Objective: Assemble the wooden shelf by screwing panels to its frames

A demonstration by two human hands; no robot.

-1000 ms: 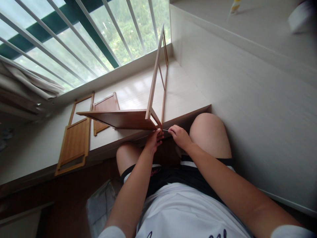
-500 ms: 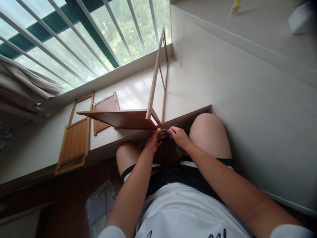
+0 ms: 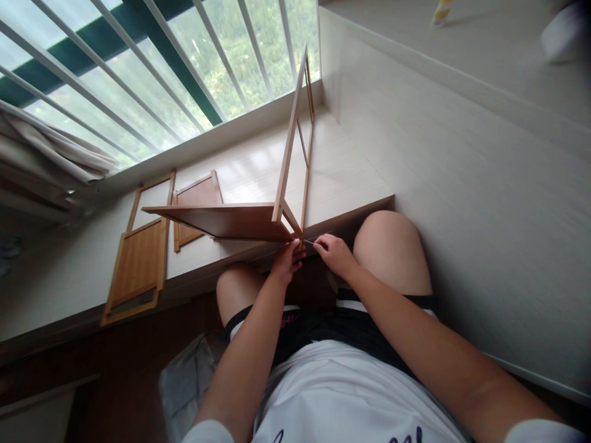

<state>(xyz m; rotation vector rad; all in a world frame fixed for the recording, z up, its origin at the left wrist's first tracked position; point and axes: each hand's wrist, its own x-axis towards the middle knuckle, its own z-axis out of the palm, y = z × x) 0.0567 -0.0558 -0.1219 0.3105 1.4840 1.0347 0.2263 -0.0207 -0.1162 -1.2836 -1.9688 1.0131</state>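
Note:
A wooden panel [image 3: 231, 223] and an upright open wooden frame [image 3: 287, 147] meet at a corner in front of my knees. My left hand [image 3: 287, 261] grips that near lower corner, thumb against the wood and fingers partly curled below it. Pinched in the fingers of my right hand [image 3: 336, 253] is a thin metal rod [image 3: 309, 241], like a hex key. Its far end reaches the corner right by my left thumb. My left fingers and the wood hide the exact contact point.
Two more wooden panels, one with an open frame part [image 3: 143, 264] and a smaller one [image 3: 198, 191], lie on the pale window ledge [image 3: 341, 166]. A pale wall [image 3: 462, 184] rises on the right. Barred windows stand behind; a plastic bag [image 3: 184, 381] lies at lower left.
My right hand has shifted very slightly and the rod's angle has changed a little. My left hand and the wooden pieces stay put.

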